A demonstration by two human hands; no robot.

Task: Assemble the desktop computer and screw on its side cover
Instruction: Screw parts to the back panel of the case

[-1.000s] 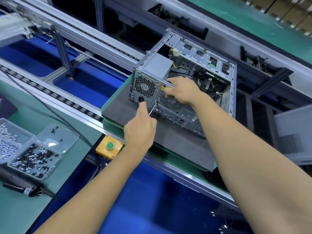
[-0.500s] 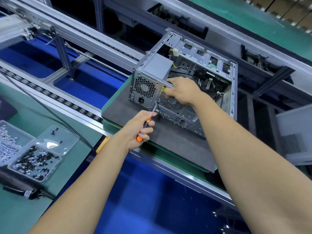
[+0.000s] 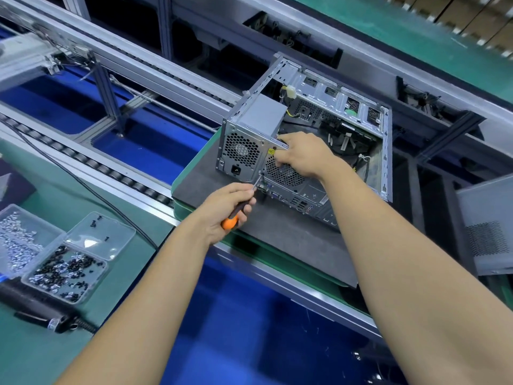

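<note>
Screw trays (image 3: 63, 270) sat near left on green bench, orange-handled screwdriver (image 3: 236, 213) gripped in left hand (image 3: 224, 209) – tip set against rear panel of open computer case (image 3: 305, 151), case laid on grey mat (image 3: 291, 234) mid-scene, rear top edge clasped by right hand (image 3: 302, 155), loose side panel (image 3: 488, 226) stood far right.

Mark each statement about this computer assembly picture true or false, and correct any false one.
1. The left hand grips a screwdriver with an orange-ended handle. True.
2. The computer case has its side cover on. False: the side is open, showing the inside.
3. The right hand rests on the case's rear panel. True.
4. The screw trays sit on the grey mat beside the case. False: they sit on the green bench at the left.
</note>
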